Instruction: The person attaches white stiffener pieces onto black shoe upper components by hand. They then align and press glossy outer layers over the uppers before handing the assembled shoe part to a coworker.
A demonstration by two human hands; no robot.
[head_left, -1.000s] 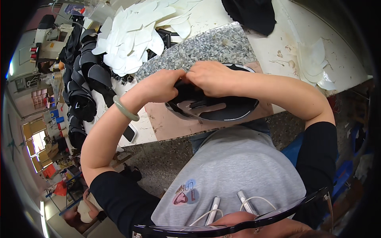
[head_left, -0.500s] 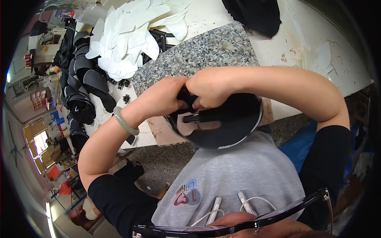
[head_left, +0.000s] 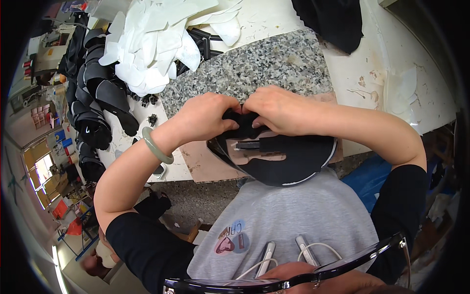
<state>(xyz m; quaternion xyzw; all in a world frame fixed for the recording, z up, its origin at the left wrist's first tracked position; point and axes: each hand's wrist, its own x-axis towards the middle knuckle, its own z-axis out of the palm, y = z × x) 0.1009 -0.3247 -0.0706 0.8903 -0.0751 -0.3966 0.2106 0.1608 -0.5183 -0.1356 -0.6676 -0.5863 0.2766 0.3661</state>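
Observation:
My left hand (head_left: 201,117), with a pale green bangle (head_left: 157,147) on its wrist, pinches the far edge of a black fabric piece (head_left: 296,159). Close beside it, my right hand (head_left: 279,111) grips the same edge, thumb and fingers closed on it. The piece is rounded, with a pale line along part of its near rim. A cut-out in it shows the pinkish-brown board (head_left: 198,161) beneath, and a narrow black strip (head_left: 248,145) juts into this gap. The fingers partly hide the gripped edge.
Under my hands lies a speckled stone slab (head_left: 259,61). A heap of white cut pieces (head_left: 152,44) and several black strips (head_left: 203,41) are beyond it. Black and grey padded pieces (head_left: 98,83) line the left; black cloth (head_left: 333,22) lies far right.
Both hands have shifted slightly, and the fingertips have drawn a little apart along the far edge. The black piece has turned so its cut-out and strip show more plainly.

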